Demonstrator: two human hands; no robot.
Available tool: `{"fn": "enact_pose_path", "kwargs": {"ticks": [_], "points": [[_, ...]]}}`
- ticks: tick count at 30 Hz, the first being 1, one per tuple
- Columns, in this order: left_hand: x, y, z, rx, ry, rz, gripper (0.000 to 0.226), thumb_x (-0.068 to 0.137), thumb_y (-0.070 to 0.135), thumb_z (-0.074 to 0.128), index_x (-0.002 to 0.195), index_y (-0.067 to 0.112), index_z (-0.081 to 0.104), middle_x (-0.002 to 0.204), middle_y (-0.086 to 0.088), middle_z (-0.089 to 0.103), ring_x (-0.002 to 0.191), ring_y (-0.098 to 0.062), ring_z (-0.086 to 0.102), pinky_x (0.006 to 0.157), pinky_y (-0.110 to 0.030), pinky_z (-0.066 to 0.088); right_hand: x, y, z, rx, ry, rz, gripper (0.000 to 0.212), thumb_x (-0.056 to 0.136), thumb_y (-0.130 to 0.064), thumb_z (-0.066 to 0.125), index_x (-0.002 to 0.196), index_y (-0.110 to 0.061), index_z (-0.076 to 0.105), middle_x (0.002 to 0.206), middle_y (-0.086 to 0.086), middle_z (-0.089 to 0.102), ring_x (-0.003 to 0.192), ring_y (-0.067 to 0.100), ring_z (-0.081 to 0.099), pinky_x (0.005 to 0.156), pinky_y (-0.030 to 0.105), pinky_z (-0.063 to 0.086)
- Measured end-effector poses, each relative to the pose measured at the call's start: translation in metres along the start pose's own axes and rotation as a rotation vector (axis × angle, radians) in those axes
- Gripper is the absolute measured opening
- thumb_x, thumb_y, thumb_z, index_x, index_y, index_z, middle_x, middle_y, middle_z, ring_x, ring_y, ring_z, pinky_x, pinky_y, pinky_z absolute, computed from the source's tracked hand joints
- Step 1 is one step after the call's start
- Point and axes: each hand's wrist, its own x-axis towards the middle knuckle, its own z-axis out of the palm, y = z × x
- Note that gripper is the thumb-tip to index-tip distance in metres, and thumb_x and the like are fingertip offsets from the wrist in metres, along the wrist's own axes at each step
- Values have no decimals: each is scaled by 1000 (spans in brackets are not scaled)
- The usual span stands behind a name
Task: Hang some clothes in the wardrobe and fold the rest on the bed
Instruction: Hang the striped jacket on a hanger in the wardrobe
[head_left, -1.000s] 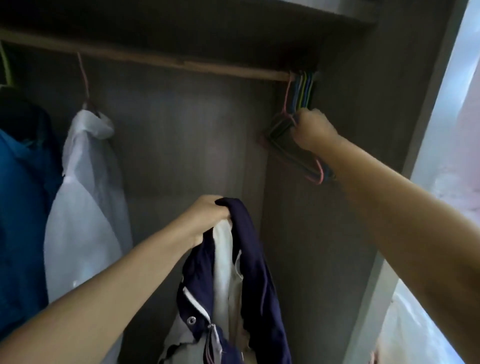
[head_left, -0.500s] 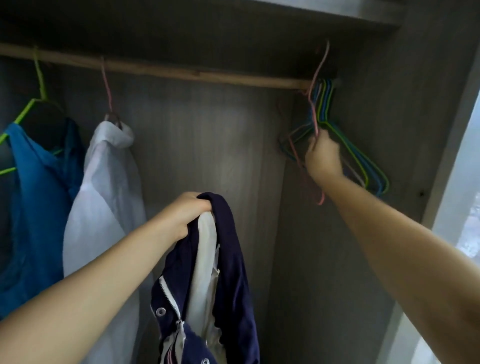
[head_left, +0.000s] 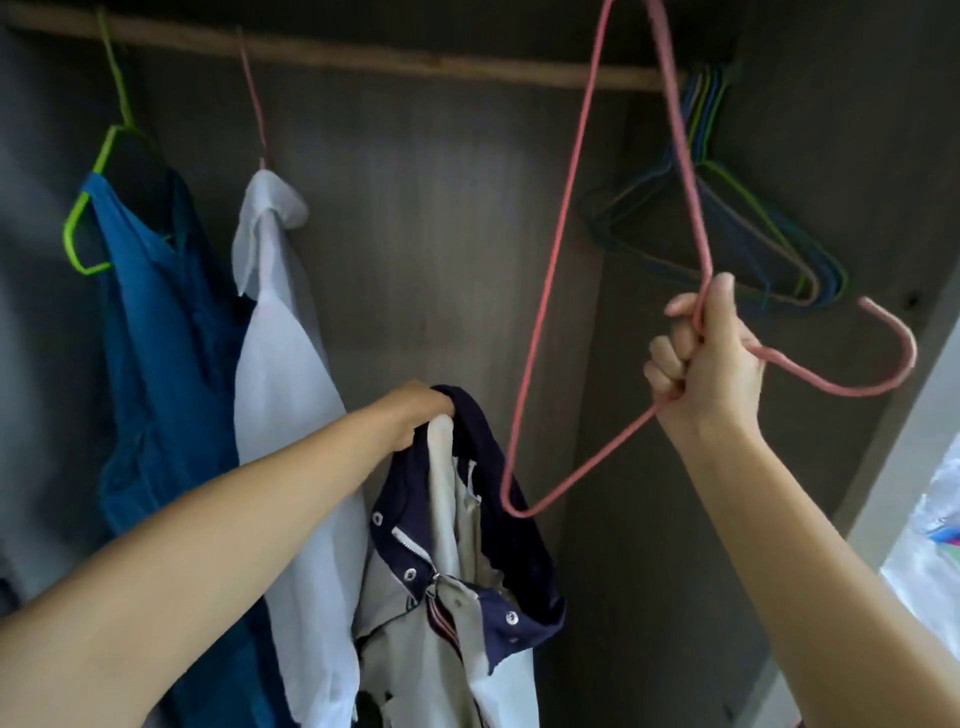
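Note:
My right hand (head_left: 706, 358) grips a pink wire hanger (head_left: 558, 249) near its neck, off the rod, with the hook (head_left: 883, 353) pointing right and the triangle tilted up to the left. My left hand (head_left: 415, 415) holds a navy and beige jacket (head_left: 467, 561) by its collar; the jacket hangs down in front of the open wardrobe. The hanger's lower corner sits just right of the jacket's collar. The wooden rod (head_left: 415, 65) runs across the top.
On the rod hang a blue garment (head_left: 161, 338) on a green hanger (head_left: 98, 192) and a white shirt (head_left: 280, 364) on a pink hanger. Several empty coloured hangers (head_left: 737, 234) cluster at the rod's right end. The wardrobe's right side wall (head_left: 857, 208) stands close.
My right hand has lifted the pink hanger off the rod and pulled it down and toward me. The left hand still holds the jacket in much the same place.

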Motion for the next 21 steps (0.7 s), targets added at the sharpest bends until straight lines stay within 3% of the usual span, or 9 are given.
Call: {"fn": "enact_pose_path", "kwargs": {"ticks": [3, 7, 11, 15, 19, 21], "points": [[-1, 3, 8, -116, -103, -5, 8, 87, 0, 56, 81, 2, 60, 74, -11, 63, 67, -22, 61, 61, -25, 48, -24, 19, 15, 19, -61, 43, 53, 93, -54, 46, 54, -20, 61, 40, -12, 25, 32, 3, 21, 35, 11, 18], [-9, 19, -9, -252, -232, -8, 28, 91, -2, 47, 65, 3, 55, 44, -8, 59, 40, -18, 59, 40, -23, 50, -64, 70, -8, -380, -103, 147, 47, 82, -54, 51, 52, -18, 60, 41, -6, 33, 35, 8, 26, 38, 18, 16], [-12, 28, -53, -356, -259, 4, 34, 90, -5, 37, 62, 0, 54, 47, -13, 59, 39, -21, 60, 39, -27, 52, -93, 81, -42, -584, -314, 299, 46, 85, -54, 44, 55, -22, 58, 46, -2, 34, 42, 12, 27, 41, 23, 21], [-11, 36, -80, -361, -244, 33, 53, 90, -4, 40, 43, 3, 62, 48, -12, 61, 41, -19, 62, 41, -28, 53, -98, 64, -30, -694, -455, 369, 46, 88, -54, 38, 55, -24, 51, 47, -4, 34, 42, 10, 28, 42, 21, 25], [-4, 30, -99, -372, -164, -28, 29, 90, -6, 42, 69, 1, 61, 52, -11, 64, 43, -20, 64, 41, -30, 54, -84, 36, -19, -835, -536, 437, 48, 94, -49, 37, 60, -18, 50, 46, -4, 32, 40, 11, 25, 41, 24, 19], [1, 22, -94, -450, -170, -83, 29, 91, -3, 41, 68, 2, 59, 51, -13, 63, 42, -22, 63, 40, -33, 54, -80, 26, -21, -856, -555, 496, 50, 98, -47, 36, 62, -16, 53, 48, -3, 28, 41, 11, 21, 39, 22, 18]]}}
